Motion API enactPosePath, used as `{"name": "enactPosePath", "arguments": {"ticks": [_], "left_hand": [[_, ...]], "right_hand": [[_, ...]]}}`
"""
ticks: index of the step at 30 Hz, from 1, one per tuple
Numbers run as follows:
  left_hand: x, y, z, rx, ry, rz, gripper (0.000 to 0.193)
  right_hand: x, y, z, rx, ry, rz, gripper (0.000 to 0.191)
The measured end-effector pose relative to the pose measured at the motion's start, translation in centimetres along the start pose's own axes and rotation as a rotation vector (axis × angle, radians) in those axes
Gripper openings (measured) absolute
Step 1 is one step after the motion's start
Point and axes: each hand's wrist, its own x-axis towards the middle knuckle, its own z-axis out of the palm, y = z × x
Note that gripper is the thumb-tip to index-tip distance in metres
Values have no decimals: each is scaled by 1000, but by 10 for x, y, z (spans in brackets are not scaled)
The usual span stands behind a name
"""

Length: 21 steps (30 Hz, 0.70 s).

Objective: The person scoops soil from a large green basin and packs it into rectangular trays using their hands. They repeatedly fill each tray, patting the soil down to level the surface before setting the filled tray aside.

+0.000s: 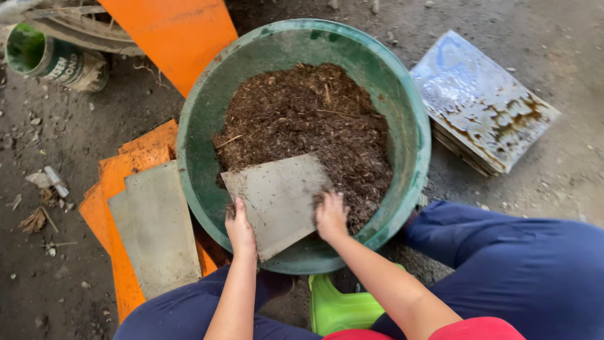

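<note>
A grey sheet was held inside the green basin, its near end gripped from both sides: the left hand was closed on the near left edge, and the right hand was closed over the near right corner, fingers partly in the brown mulch. The sheet's long axis ran from the near rim toward the basin's middle, tilted a little rightward, with the wider far edge pushed against the foot of the heap. Judged from this, little had been scooped: the mulch was heaped mostly at the far and right side, and almost none lay on the sheet. Beside the basin, on the left, another grey sheet lay on orange sheets; a stack of tiles lay well apart on the right.
</note>
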Motion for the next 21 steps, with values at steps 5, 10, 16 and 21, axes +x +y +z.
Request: {"name": "enactPosePath", "arguments": {"ticks": [5, 10, 16, 21], "left_hand": [[1, -2, -5, 26, -32, -115, 78], [7, -8, -8, 207, -82, -174, 63], [4, -21, -18, -2, -140, -142, 53], [-10, 4, -49, 78, -114, -102, 47]], "right_hand": [[39, 35, -3, -63, -16, 117, 53], [54, 38, -3, -166, 69, 102, 54], [75, 50, -8, -348, -24, 52, 52], [84, 51, -27, -557, -186, -26, 61]]}}
